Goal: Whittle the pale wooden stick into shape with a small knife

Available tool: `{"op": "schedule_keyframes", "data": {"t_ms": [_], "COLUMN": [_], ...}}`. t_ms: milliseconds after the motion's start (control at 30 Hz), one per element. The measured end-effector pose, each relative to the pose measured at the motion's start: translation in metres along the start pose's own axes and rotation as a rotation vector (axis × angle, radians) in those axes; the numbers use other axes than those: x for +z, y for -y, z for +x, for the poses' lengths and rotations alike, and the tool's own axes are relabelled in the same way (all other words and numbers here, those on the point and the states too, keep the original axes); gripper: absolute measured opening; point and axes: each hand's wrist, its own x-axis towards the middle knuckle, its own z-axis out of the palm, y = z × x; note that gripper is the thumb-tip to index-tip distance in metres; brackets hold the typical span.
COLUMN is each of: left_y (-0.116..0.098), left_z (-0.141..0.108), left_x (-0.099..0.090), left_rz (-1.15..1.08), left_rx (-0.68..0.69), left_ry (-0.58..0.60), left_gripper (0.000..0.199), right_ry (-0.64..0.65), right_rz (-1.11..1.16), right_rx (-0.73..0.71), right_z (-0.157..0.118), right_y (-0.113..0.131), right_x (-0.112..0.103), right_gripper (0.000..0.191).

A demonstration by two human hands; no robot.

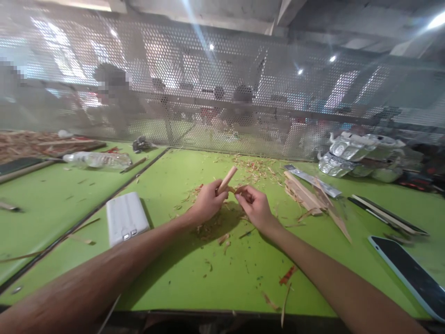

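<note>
My left hand point(207, 202) is closed around a short, pale wooden stick point(228, 179), whose free end points up and to the right. Just beside it, my right hand point(255, 206) has its fingers pinched at a thin, yellowish wood strip point(231, 189) that spans the small gap between the two hands. Whether the strip is joined to the stick is hidden by the fingers. Wood shavings point(224, 239) lie on the green table point(167, 278) below both hands, and more shavings point(255, 167) are scattered behind them.
A white power bank point(127, 215) lies left of my forearm. On the right are wood pieces point(306, 192), a plastic-wrapped strip point(314, 180), a phone point(405, 269) and foil containers point(354, 155). A plastic bottle point(99, 159) lies back left, before a perforated metal screen point(222, 93).
</note>
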Motion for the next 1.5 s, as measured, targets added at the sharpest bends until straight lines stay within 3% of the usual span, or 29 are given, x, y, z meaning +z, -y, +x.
{"op": "schedule_keyframes", "data": {"t_ms": [167,467,667,867,1067,1300,1500], "left_y": [0.007,-0.005,-0.006,-0.006,-0.002,-0.006,0.001], "left_z": [0.003,-0.002,-0.003,-0.005,-0.003,-0.005,-0.003], "left_x": [0.002,-0.003,-0.002,0.001,0.000,-0.003,0.000], "left_rz": [0.029,0.008,0.125,0.108,0.049,-0.035,0.012], "left_rx": [0.069,0.044,0.112,0.200,0.113,0.176,0.152], "left_ry": [0.001,0.139,0.073,0.105,-0.012,0.051,0.040], "left_gripper": [0.011,0.012,0.014,0.030,0.022,0.028,0.018], "right_ry": [-0.007,0.009,0.009,0.014,0.018,0.029,0.081], "right_rz": [0.102,0.066,0.148,0.181,0.133,0.135,0.189], "right_rx": [0.119,0.146,0.208,0.240,0.241,0.255,0.285], "right_z": [0.003,0.003,0.005,0.006,0.005,0.007,0.007], "right_y": [-0.006,-0.005,-0.004,-0.003,0.000,0.003,0.003], "right_x": [-0.001,-0.001,0.000,-0.003,-0.006,-0.007,-0.008], "right_gripper": [0.038,0.044,0.043,0.047,0.047,0.044,0.048]}}
